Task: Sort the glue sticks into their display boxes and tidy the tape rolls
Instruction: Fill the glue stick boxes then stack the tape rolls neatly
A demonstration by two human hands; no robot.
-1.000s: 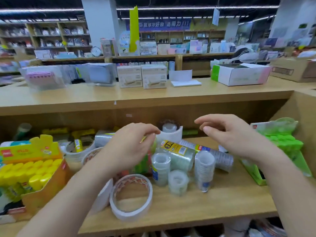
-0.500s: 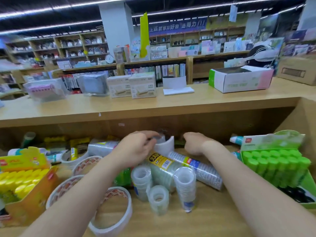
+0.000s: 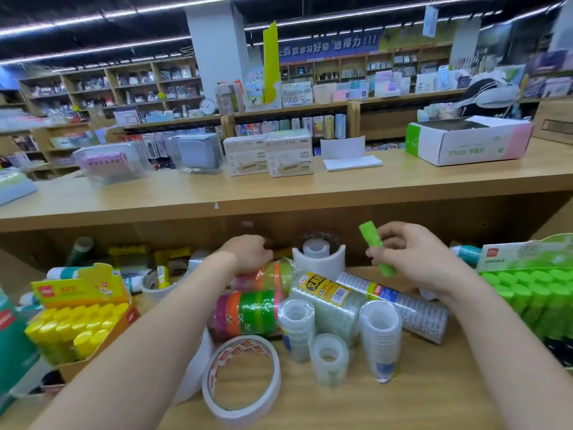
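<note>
Right of the white tape roll, my right hand pinches a green glue stick; my left hand's grip is unclear.

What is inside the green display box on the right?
The green display box holds packed rows of green glue sticks, caps showing. They cover the box floor, and its right side runs out of frame. The right hand holds a loose green stick outside it.
</note>
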